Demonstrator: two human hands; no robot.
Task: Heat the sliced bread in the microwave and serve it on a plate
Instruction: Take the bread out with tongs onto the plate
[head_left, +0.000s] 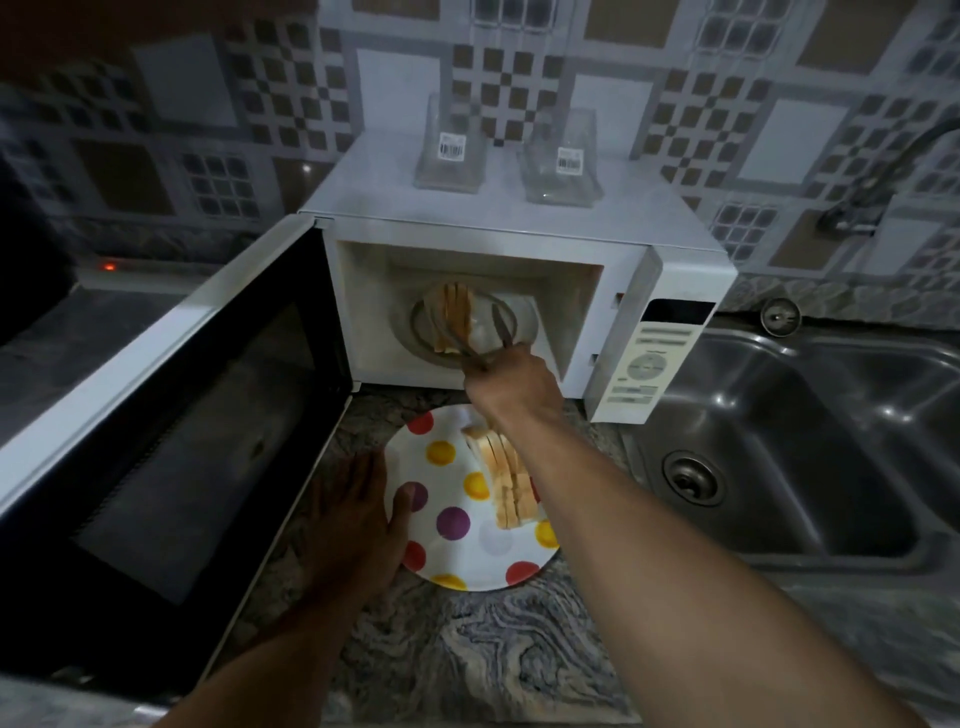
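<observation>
On the marbled counter (467, 649), just in front of the microwave (519, 228), a polka-dot plate (467, 564) is set. A row of bread slices (506, 478) is laid on it, partly hidden by the right forearm. The microwave door (171, 415) is swung fully open to the left. Inside the cavity, on the glass turntable (522, 312), a stack of bread slices (457, 312) is stood on edge. Metal tongs (502, 327) are grasped in the right hand (511, 387), whose fingers are curled round the handle end at the mouth of the cavity. The 2 arms of the tongs are spread and reach in toward the stack, 1 arm lying against the slices and the other apart on the right. Whether a slice is pinched cannot be told. The left hand (348, 514) is laid flat on the counter beside the plate, fingers straight, with the thumb resting on the plate's rim; nothing is grasped by it. On top of the microwave, 2 clear containers (451, 150) with barcode labels are stood. A steel sink (805, 415) is seen to the right, with a tap (883, 166) above it.
</observation>
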